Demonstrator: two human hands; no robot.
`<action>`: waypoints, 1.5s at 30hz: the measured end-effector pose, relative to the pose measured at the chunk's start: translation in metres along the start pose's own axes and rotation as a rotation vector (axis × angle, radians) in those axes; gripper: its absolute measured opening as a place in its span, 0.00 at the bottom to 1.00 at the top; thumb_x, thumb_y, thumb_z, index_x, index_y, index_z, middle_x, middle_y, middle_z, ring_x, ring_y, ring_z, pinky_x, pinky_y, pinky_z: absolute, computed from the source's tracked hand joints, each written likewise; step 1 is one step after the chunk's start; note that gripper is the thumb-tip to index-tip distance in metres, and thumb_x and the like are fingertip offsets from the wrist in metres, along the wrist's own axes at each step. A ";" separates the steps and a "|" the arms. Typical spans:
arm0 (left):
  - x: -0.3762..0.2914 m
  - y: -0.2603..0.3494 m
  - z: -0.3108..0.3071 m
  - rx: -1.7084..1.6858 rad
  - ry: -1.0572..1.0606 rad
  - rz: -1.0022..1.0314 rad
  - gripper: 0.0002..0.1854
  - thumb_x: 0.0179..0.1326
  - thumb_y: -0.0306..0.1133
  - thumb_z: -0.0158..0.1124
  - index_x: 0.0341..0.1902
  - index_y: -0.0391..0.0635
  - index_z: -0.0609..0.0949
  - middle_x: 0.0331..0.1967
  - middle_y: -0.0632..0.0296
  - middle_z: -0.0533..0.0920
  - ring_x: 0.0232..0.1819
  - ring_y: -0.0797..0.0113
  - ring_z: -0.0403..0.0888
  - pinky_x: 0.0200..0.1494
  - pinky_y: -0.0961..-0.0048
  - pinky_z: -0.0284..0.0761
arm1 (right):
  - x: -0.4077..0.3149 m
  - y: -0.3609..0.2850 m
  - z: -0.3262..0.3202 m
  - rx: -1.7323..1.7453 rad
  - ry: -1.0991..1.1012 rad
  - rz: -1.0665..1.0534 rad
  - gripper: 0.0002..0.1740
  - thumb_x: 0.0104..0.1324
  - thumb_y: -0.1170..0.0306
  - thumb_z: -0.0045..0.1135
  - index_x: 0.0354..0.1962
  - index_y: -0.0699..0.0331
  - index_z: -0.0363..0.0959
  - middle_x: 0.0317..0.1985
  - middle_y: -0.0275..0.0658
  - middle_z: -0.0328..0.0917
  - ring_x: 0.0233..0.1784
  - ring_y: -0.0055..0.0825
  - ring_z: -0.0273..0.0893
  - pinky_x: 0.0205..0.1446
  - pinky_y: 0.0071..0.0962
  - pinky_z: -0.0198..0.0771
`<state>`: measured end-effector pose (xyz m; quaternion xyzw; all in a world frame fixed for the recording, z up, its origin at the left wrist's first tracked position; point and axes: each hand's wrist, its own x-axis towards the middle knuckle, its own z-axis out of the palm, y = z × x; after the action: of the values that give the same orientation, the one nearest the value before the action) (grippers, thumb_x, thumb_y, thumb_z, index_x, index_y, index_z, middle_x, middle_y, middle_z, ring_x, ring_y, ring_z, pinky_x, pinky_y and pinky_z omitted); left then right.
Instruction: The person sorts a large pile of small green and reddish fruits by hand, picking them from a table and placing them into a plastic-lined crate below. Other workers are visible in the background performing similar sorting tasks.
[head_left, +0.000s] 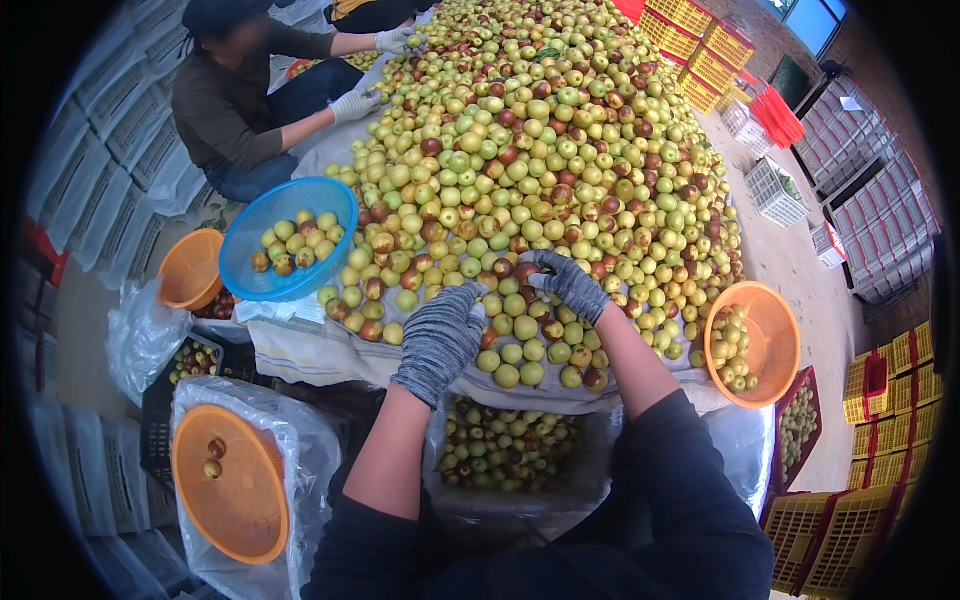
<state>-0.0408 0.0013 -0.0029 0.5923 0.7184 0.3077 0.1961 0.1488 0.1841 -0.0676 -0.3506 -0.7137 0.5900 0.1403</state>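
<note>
A large heap of green and red-brown jujube fruits covers a cloth-topped table. My left hand, in a grey knit glove, is over the near edge of the heap; its palm side is hidden, so what it holds cannot be told. To its right, my right hand, gloved alike, reaches into the fruits with its fingertips at a dark red jujube; whether it grips the fruit is unclear. A blue plastic basket with jujubes stands left of my hands, and an orange plastic basket holding more stands at the right.
A plastic-lined crate of jujubes sits below the table edge. An orange basket with two fruits is at lower left, a smaller orange basket above it. A gloved co-worker sits at upper left. Stacked yellow crates stand right.
</note>
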 end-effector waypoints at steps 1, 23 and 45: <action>0.000 0.000 0.001 0.000 -0.005 -0.002 0.14 0.64 0.34 0.55 0.51 0.47 0.79 0.45 0.52 0.81 0.48 0.54 0.79 0.53 0.63 0.73 | -0.010 0.000 -0.002 0.078 0.000 -0.057 0.23 0.66 0.69 0.55 0.57 0.65 0.67 0.44 0.34 0.75 0.36 0.17 0.74 0.38 0.18 0.73; -0.002 0.028 0.032 -0.581 -0.228 0.052 0.27 0.59 0.35 0.66 0.62 0.45 0.71 0.49 0.61 0.76 0.45 0.74 0.76 0.46 0.77 0.76 | -0.117 -0.069 0.037 0.722 0.021 0.154 0.33 0.71 0.45 0.39 0.41 0.70 0.75 0.28 0.40 0.79 0.23 0.23 0.73 0.29 0.19 0.69; -0.007 0.023 0.062 -0.780 -0.083 0.167 0.16 0.70 0.43 0.50 0.50 0.44 0.75 0.35 0.61 0.81 0.36 0.67 0.80 0.44 0.70 0.76 | -0.130 -0.088 0.071 0.260 0.124 -0.149 0.30 0.60 0.47 0.56 0.46 0.66 0.71 0.39 0.33 0.75 0.33 0.17 0.71 0.31 0.15 0.64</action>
<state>0.0171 0.0098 -0.0335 0.5417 0.4885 0.5480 0.4094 0.1689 0.0400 0.0242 -0.3115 -0.6451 0.6426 0.2717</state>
